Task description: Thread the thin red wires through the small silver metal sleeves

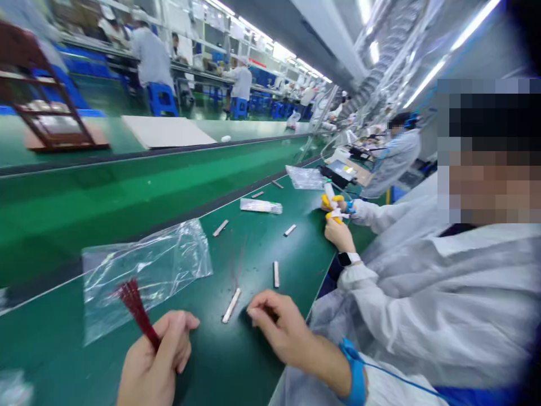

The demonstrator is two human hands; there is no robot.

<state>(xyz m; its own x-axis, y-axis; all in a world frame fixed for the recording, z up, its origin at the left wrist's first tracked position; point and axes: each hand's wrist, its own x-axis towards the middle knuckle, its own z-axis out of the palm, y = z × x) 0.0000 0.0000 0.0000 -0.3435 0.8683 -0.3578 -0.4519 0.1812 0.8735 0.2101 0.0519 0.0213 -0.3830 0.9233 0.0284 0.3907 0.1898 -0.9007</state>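
Observation:
A bundle of thin dark red wires (137, 310) sticks up out of my left hand (158, 352), whose thumb and fingers are closed round its lower end. My right hand (283, 327) hovers low over the green bench with thumb and forefinger pinched together; whatever is between the tips, if anything, is too small to tell. Between my hands lies a small white strip-shaped part (231, 305), with faint thin reddish lines like wires running up from its far end. Another such strip (276, 274) rests just beyond my right hand.
A clear plastic bag (147, 276) lies flat at the left. Farther along the bench (257, 248) are more small strips (290, 230) and a bagged part (261, 206). At right a co-worker's hands (338, 225) in yellow finger cots hold a white item. A conveyor (105, 197) borders the far side.

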